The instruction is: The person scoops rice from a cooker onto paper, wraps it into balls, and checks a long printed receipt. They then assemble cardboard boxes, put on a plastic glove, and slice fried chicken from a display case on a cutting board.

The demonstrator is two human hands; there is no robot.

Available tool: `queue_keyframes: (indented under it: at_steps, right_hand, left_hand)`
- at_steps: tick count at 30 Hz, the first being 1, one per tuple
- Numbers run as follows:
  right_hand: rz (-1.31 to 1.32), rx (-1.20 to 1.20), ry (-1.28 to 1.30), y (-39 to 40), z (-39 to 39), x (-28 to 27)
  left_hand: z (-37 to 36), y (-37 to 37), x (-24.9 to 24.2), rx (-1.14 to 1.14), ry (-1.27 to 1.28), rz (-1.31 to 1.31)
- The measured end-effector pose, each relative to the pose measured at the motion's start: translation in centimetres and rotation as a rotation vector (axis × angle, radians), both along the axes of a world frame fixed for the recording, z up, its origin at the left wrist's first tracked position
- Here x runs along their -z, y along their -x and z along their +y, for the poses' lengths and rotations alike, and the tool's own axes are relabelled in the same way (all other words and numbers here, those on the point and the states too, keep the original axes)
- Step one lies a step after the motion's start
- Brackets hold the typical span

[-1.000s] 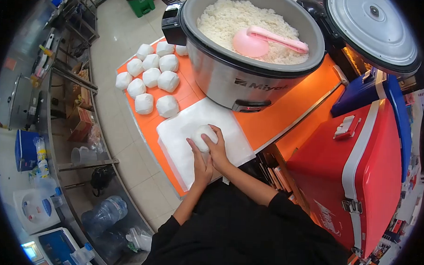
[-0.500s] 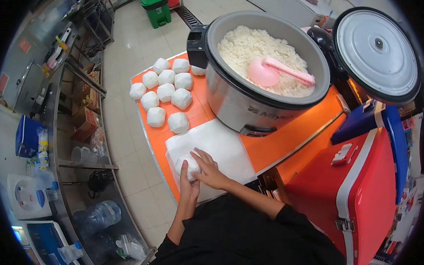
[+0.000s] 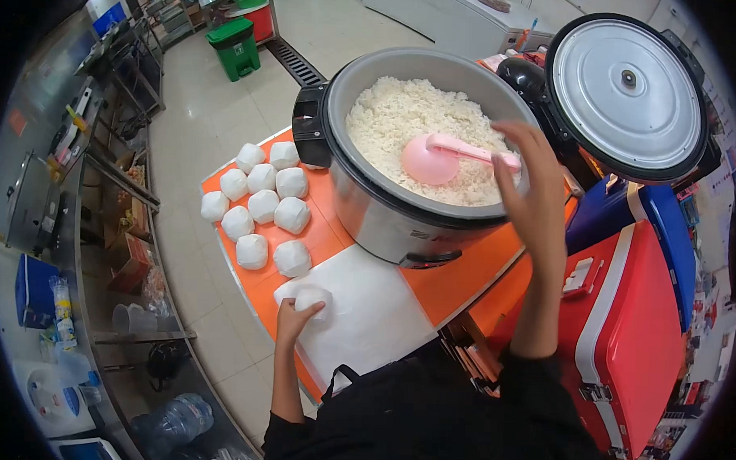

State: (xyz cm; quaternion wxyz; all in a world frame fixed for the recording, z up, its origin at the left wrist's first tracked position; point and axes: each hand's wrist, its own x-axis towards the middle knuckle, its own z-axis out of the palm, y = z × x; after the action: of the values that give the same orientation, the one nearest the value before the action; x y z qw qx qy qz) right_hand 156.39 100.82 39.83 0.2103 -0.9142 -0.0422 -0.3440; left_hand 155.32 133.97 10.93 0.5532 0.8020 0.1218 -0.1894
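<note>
"What is seen around the hands?"

"An orange-topped table (image 3: 319, 228) is reached over by both. A red hard-sided cooler box (image 3: 636, 320) is seen just beside the right forearm. Below the right hand (image 3: 532, 175), white rice is held in a round silver cooker (image 3: 376, 222); its round silver lid (image 3: 600, 84) is raised beyond that hand."

"And nearer the left hand (image 3: 294, 318)?"

"Flat white sheets (image 3: 373, 311) are laid out beside and under it; beyond it, white rounded wrapped bundles (image 3: 263, 205) are grouped."

"How are the fingers set?"

"The right ones are spread around the handle of a pink plastic scoop (image 3: 431, 161) on the rice; whether it is touched cannot be told. By the left thumb and fingers, one white wrapped ball (image 3: 314, 299) is pinched over the sheets."
</note>
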Motion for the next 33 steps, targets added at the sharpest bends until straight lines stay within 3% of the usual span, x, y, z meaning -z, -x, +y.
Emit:
queue_keyframes:
  at_steps: [2,3,5,8,10,14,16,18,22,24,25,26,27,29,31,32,33]
  right_hand:
    - [0.269,-0.038,0.142,-3.5,-3.8,1.9]
    - [0.275,-0.051,0.142,-4.6,-4.9,2.5]
    - [0.887,-0.098,0.416,-6.6,-5.6,2.9]
    - [0.987,0.026,0.556,-8.7,-4.6,2.9]
    - [1.014,-0.041,0.569,-10.2,-5.5,3.8]
    - [0.972,-0.052,0.631,-11.6,-5.5,3.6]
    - [0.822,-0.034,0.742,-11.0,-5.6,2.3]
    - [0.485,0.001,0.557,-9.6,-5.6,0.7]
    - [-0.093,-0.039,0.200,-1.2,4.0,-5.1]
    - [0.275,-0.279,-0.138,3.3,7.0,-1.6]
    - [0.306,-0.533,0.106,4.4,8.5,-1.3]
    - [0.752,-0.583,0.103,5.4,10.2,0.2]
    - [0.775,-0.668,0.046,6.0,11.0,5.4]
    - [0.807,-0.686,0.028,6.3,11.4,16.9]
    - [0.786,-0.602,-0.021,7.4,11.2,25.9]
    - [0.607,-0.564,0.017,8.3,11.0,29.3]
    - [0.699,-0.513,-0.047,8.4,11.0,30.3]
  left_hand:
    - [0.4,-0.1,1.6,-0.015,-0.031,0.051]
    - [0.3,0.0,1.5,0.003,-0.053,0.032]
    - [0.3,0.4,1.1,0.005,-0.078,0.016]
    - [0.9,1.4,1.4,0.044,0.041,0.006]
    - [1.4,1.4,2.2,-0.082,0.192,-0.001]
    - [3.3,1.1,1.3,-0.230,0.089,0.063]
    - [4.4,0.7,0.7,-0.385,0.078,-0.021]
    - [5.6,-0.6,2.2,-0.493,0.091,-0.079]
    - [8.4,-4.5,7.7,-0.652,-0.020,-0.204]
    - [8.2,-5.3,6.6,-0.646,-0.079,-0.198]
    - [7.9,-5.3,5.3,-0.532,-0.130,-0.168]
    - [7.6,-5.2,4.3,-0.418,-0.182,-0.135]
    - [7.0,-4.9,3.7,-0.417,-0.181,-0.139]
    - [5.6,-4.3,2.9,-0.313,-0.703,-0.181]
    - [6.7,-3.7,4.6,-0.241,-0.452,-0.273]
    - [6.5,-2.9,5.4,-0.314,-0.385,-0.376]
    - [5.9,-1.9,6.2,-0.380,-0.312,-0.473]
